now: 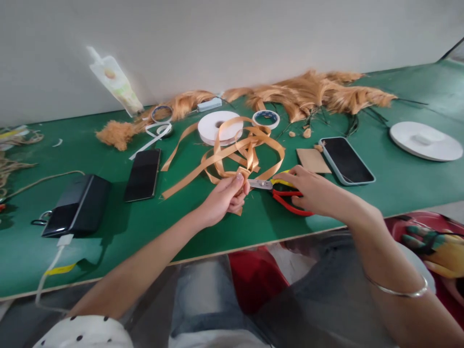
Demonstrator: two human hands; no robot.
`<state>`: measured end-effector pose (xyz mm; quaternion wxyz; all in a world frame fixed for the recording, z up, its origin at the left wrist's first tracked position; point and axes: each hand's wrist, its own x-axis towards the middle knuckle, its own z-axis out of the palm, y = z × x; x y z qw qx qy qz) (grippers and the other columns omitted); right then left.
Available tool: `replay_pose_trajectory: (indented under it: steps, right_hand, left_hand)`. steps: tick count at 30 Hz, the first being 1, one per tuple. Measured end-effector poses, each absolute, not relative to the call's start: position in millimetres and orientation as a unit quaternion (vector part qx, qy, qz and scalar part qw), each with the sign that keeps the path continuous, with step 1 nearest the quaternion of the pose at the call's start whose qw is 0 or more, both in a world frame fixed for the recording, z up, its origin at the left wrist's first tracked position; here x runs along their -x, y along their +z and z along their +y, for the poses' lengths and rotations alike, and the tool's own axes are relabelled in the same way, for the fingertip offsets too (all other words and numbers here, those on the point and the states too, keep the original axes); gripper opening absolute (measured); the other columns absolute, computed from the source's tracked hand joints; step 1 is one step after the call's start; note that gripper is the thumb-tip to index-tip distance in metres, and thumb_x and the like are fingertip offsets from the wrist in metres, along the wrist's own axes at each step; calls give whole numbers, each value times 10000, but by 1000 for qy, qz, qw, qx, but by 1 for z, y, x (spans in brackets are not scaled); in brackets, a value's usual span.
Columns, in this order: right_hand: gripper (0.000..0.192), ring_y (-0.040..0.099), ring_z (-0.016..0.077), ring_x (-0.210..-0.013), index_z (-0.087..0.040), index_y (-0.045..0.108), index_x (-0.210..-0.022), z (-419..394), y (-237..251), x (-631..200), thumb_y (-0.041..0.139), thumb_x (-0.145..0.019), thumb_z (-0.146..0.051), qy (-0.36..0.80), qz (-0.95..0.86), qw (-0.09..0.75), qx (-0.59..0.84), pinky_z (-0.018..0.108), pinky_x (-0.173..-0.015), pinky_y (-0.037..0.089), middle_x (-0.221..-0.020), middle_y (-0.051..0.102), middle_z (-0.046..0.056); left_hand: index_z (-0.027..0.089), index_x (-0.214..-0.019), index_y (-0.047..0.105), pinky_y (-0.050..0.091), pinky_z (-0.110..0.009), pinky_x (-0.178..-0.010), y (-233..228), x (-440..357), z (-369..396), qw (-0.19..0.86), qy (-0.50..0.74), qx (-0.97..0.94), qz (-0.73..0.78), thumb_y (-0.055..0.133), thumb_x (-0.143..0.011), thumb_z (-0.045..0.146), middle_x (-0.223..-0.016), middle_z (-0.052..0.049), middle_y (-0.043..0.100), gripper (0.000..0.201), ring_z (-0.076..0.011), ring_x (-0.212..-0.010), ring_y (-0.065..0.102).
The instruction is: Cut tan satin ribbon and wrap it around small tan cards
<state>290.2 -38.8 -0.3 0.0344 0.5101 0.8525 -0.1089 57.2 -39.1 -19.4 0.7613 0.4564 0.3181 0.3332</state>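
Observation:
My left hand (224,198) pinches a folded piece of tan satin ribbon (242,175) just above the green table (398,183). A loose tangle of the same ribbon (232,152) lies behind it. My right hand (311,191) grips red-and-yellow-handled scissors (279,191), whose short metal blades (259,183) point left and touch the ribbon beside my left fingers. Whether the blades are apart is hard to tell.
A white ribbon spool (219,126) and a small tape roll (266,118) sit behind the tangle. Two phones (143,175) (346,159), a black power bank (78,205), a cardboard piece (312,160), a white disc (425,140) and blond hair bundles (319,94) along the wall surround the hands.

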Motion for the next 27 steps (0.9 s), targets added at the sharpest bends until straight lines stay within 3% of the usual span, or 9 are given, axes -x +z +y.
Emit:
replay_pose_trajectory:
  steps: [6,11,17,20,23,27]
  right_hand:
    - [720,585,255,-820,-213,460,-1364,-37,-7,-277,467,-668,-29,-57,845,58,-529,312,-672,418,-937,586,127]
    - [643,609,250,-779,-246,561,-1267,-41,-4,-272,443,-678,-17,-20,805,37,-591,287,-574,368,-1002,611,128]
    - [494,605,259,-861,-226,625,-1192,-48,8,-293,524,-718,-133,-31,757,-139,-638,318,-641,424,-998,656,94]
    - [512,563,209,-814,-208,586,-1254,-53,8,-301,561,-745,-164,-139,733,-261,-612,320,-712,440,-892,611,75]
    - [542,483,153,-704,-235,567,-1237,-60,6,-297,687,-708,-245,-338,656,-376,-561,287,-637,433,-821,529,32]
    - [522,387,121,-611,-282,566,-1107,-76,10,-282,782,-632,-295,-526,575,-415,-469,243,-502,380,-716,436,-15]
  left_hand:
    - [160,-655,463,176,-138,-373,-20,-57,-38,761,350,-456,301,481,-872,529,-438,105,198,428,-28,-359,149]
    - [174,-602,406,181,-147,-341,-12,-50,-31,803,369,-373,281,415,-911,495,-410,106,169,446,-37,-332,100]
    - [175,-591,380,154,-154,-326,0,-38,-23,811,410,-300,291,282,-970,410,-423,103,113,457,-47,-341,33]
    - [178,-622,412,156,-152,-329,3,-35,-21,802,418,-309,295,307,-965,419,-428,109,98,432,-46,-340,38]
    - [181,-653,441,160,-146,-327,2,-33,-21,795,412,-338,290,347,-952,430,-424,112,119,401,-44,-336,53]
    - [182,-661,466,182,-135,-331,1,-30,-20,786,405,-378,275,362,-944,437,-425,107,143,395,-41,-340,62]
